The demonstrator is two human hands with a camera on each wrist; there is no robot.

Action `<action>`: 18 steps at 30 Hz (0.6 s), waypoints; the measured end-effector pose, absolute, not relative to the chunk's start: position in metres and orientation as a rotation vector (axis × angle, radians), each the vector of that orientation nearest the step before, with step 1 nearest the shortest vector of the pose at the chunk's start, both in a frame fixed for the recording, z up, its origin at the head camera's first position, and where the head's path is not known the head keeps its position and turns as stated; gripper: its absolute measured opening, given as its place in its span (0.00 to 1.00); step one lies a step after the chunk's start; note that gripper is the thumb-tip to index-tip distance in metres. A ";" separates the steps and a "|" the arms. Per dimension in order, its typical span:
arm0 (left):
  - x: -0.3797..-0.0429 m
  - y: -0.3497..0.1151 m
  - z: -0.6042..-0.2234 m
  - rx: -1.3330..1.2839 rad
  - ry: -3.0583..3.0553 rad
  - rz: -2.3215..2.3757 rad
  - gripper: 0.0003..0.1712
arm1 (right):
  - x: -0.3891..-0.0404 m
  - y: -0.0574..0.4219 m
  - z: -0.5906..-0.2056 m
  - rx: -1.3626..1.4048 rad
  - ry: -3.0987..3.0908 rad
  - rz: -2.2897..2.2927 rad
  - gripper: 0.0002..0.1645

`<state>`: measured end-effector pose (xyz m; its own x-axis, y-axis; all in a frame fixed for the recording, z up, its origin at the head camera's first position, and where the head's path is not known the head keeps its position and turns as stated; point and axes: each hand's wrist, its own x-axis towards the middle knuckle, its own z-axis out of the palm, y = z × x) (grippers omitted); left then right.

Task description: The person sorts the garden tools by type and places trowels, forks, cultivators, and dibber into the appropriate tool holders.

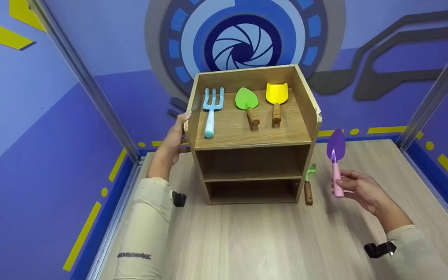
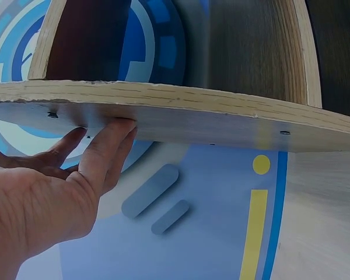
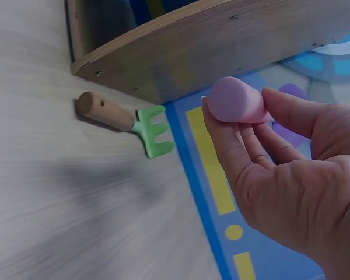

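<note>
A wooden shelf unit (image 1: 308,105) stands on the table, and three toy garden tools lie on its top: a light blue fork (image 1: 211,111), a green trowel (image 1: 247,104) and a yellow shovel (image 1: 276,99). My left hand (image 1: 176,137) rests with straight fingers (image 2: 108,153) against the unit's left side panel (image 2: 181,111). My right hand (image 1: 358,188) pinches the pink handle (image 3: 236,100) of a purple trowel (image 1: 336,155), holding it upright to the right of the unit. A small green rake (image 1: 308,183) with a wooden handle lies on the table beside the unit's right wall (image 3: 221,41).
The two lower compartments of the unit (image 1: 252,162) hold nothing that I can see. The pale wooden table (image 1: 270,241) is bounded by blue walls and metal posts (image 1: 434,93) at the back corners.
</note>
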<state>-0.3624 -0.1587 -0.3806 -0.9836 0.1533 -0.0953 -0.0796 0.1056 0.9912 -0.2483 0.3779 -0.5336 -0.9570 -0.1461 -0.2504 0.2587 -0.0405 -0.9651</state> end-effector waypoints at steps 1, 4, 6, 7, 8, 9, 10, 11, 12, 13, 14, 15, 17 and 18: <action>-0.362 -0.159 -0.380 0.073 2.196 1.993 0.45 | -0.248 0.377 -0.532 0.112 1.953 -2.099 0.34; -0.363 -0.159 -0.380 0.066 2.188 1.996 0.45 | -0.246 0.375 -0.525 0.086 1.944 -2.155 0.29; -0.363 -0.159 -0.379 0.062 2.189 1.991 0.46 | -0.244 0.374 -0.520 0.059 1.935 -2.188 0.26; -0.363 -0.158 -0.379 0.060 2.192 1.988 0.46 | -0.244 0.373 -0.517 0.051 1.929 -2.207 0.24; -0.363 -0.158 -0.379 0.058 2.194 1.985 0.46 | -0.243 0.372 -0.514 0.043 1.919 -2.227 0.22; -0.363 -0.158 -0.379 0.057 2.196 1.984 0.47 | -0.243 0.372 -0.511 0.028 1.912 -2.244 0.21; -0.363 -0.158 -0.379 0.058 2.200 1.981 0.47 | -0.242 0.371 -0.508 0.019 1.900 -2.263 0.19; -0.363 -0.158 -0.379 0.058 2.200 1.981 0.47 | -0.241 0.370 -0.505 0.006 1.892 -2.279 0.18; -0.364 -0.158 -0.379 0.059 2.201 1.980 0.47 | -0.241 0.369 -0.502 -0.005 1.883 -2.297 0.17; -0.364 -0.158 -0.380 0.060 2.203 1.978 0.47 | -0.240 0.368 -0.500 -0.017 1.882 -2.308 0.16; -0.364 -0.158 -0.380 0.058 2.203 1.979 0.46 | -0.240 0.367 -0.497 -0.028 1.881 -2.318 0.16; -0.364 -0.158 -0.380 0.058 2.203 1.979 0.46 | -0.239 0.366 -0.495 -0.039 1.880 -2.325 0.16; -0.364 -0.159 -0.380 0.057 2.206 1.976 0.46 | -0.238 0.365 -0.490 -0.059 1.881 -2.336 0.17; -0.363 -0.159 -0.380 0.057 2.208 1.975 0.46 | -0.238 0.363 -0.488 -0.066 1.881 -2.341 0.17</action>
<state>-0.3634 -0.1587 -0.3800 -0.9833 0.1473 -0.1070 -0.0900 0.1177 0.9890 -0.2380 0.3634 -0.4880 -0.9895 -0.1350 -0.0520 0.0799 -0.2099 -0.9744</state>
